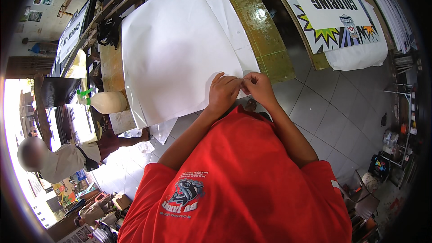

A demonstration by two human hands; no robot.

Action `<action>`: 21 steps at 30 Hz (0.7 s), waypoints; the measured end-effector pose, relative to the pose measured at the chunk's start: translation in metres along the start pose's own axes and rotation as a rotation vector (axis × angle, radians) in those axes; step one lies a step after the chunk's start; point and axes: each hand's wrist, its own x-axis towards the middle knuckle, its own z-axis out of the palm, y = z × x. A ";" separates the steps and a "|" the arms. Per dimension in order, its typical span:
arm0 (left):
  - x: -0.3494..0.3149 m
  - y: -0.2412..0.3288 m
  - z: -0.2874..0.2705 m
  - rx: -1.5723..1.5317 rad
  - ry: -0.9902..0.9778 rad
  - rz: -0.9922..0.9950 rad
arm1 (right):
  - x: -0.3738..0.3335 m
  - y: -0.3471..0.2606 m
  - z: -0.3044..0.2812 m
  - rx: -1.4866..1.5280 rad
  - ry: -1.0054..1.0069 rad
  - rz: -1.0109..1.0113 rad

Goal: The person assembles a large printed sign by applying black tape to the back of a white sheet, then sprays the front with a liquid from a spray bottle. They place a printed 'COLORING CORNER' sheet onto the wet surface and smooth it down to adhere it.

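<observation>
A large white sheet (175, 49) lies across the table, its near right corner close to my body. At that corner my left hand (223, 92) rests on the sheet with its fingers bent and drawn together. My right hand (261, 89) meets it there, thumb and fingers pinched at the corner. The fingertips of both hands nearly touch, and the exact bit they grip is small and partly hidden. Under the big sheet, another white sheet (231, 22) shows along the right side.
A green gridded cutting mat (272, 45) covers the table's right side. A spray bottle (108, 102) with a green top is at the left edge. Printed boards (321, 15) lie on a table at the right. Another person (67, 159) is at the far left, beyond the tiled floor (315, 103).
</observation>
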 end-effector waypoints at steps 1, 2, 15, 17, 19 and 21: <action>0.000 -0.001 -0.001 -0.043 -0.019 -0.027 | 0.000 0.000 0.000 -0.003 -0.002 -0.004; 0.001 -0.001 -0.002 -0.086 -0.039 -0.054 | 0.000 0.000 -0.001 -0.010 -0.009 -0.004; 0.006 -0.004 -0.003 -0.307 -0.058 -0.136 | 0.001 -0.001 -0.002 0.058 -0.020 -0.011; 0.005 -0.005 -0.002 -0.296 -0.048 -0.136 | 0.001 0.000 -0.002 0.055 -0.013 -0.008; 0.004 -0.005 -0.001 -0.299 -0.042 -0.142 | 0.000 -0.001 -0.001 0.055 -0.004 0.001; 0.005 -0.004 -0.001 -0.314 -0.043 -0.156 | 0.000 -0.002 -0.001 0.065 -0.008 0.001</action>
